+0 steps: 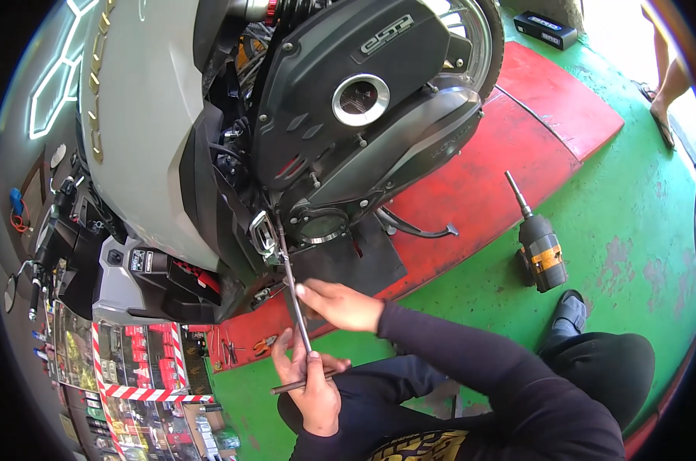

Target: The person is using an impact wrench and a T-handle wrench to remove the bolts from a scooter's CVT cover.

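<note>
A long T-handle wrench [295, 298] runs from the lower side of a scooter's engine down toward me. Its tip reaches in beside a small chrome-edged part [264, 234], where its end is hidden. My left hand [317, 392] is closed round the crossbar, with the thumb up along the shaft. Farther up, my right hand [340, 304] has its fingers at the shaft, the thumb on the near side and the other fingers partly hidden behind it. Above both hands is the dark engine cover [317, 115] with a silver ring.
The grey scooter [148, 115] stands on a red lift platform [471, 200]. An impact driver [542, 250] with a long socket lies on the green floor to the right. Pliers [265, 345] rest on the platform's near end. A display case [140, 361] stands left; another person's legs [671, 84] show far right.
</note>
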Available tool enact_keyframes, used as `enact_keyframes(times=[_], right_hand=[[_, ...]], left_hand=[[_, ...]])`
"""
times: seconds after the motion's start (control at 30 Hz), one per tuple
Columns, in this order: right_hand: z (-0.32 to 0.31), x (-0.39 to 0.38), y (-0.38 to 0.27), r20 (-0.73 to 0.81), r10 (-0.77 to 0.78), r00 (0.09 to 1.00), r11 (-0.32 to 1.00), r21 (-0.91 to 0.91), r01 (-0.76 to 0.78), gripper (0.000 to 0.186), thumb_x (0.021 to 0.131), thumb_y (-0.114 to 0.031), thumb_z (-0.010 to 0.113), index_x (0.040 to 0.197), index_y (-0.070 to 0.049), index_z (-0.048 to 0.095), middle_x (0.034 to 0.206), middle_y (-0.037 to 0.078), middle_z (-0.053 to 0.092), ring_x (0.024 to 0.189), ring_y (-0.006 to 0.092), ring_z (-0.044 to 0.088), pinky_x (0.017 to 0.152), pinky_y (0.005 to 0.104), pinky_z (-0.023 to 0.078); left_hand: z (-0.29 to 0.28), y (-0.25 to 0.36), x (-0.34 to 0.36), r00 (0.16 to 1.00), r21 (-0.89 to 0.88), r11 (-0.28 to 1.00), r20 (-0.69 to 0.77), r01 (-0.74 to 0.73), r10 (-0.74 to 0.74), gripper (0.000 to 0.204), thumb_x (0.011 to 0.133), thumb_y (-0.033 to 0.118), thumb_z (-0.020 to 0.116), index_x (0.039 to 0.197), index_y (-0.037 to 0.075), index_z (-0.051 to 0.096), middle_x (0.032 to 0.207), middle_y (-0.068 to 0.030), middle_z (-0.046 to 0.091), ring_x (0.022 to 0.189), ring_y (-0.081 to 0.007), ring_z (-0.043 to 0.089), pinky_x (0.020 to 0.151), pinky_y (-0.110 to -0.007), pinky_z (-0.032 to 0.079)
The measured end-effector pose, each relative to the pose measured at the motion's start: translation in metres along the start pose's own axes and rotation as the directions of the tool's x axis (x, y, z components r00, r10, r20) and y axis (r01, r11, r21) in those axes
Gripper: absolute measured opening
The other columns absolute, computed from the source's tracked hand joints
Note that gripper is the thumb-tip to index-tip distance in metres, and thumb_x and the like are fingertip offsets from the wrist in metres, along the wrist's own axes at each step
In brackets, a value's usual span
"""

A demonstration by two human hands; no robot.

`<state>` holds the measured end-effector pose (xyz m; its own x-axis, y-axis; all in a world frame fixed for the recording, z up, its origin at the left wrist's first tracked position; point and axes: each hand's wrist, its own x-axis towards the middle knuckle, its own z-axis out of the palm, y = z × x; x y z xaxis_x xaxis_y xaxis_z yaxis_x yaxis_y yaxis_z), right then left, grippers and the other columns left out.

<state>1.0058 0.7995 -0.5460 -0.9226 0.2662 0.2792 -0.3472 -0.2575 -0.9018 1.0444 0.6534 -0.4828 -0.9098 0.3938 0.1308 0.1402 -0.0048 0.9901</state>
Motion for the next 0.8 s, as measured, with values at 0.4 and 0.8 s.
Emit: enact_keyframes(times=[0.4,0.8], right_hand=[[0.028,-0.082,-0.005,0.401,0.015,0.916,0.960,-0.263,0.099,0.043,0.101,-0.041,0.043,0.096,-0.001,0.058,0.089,0.018,0.063,0.073,0.0342,0.059,0.067,0.0404,0.046],[0.037,-0.077,-0.016,0.345,0.033,0.938,0.755,-0.624,0.203,0.034,0.096,-0.032,0.047,0.079,-0.004,0.058,0.067,0.016,0.062,0.060,0.0396,0.056,0.058,0.0448,0.046]], left_hand=[[-0.012,0.002,0.025,0.842,0.211,0.826,0.282,-0.522,0.460,0.022,0.098,0.018,0.043,0.116,0.006,0.045,0.100,-0.0156,0.061,0.060,-0.0241,0.051,0.076,-0.042,0.044],[-0.026,0.016,0.015,0.984,-0.644,0.763,0.093,-0.057,0.152,0.046,0.101,0.029,0.036,0.058,0.016,0.025,0.044,0.0034,0.020,0.039,-0.0088,0.012,0.037,-0.026,0.016]])
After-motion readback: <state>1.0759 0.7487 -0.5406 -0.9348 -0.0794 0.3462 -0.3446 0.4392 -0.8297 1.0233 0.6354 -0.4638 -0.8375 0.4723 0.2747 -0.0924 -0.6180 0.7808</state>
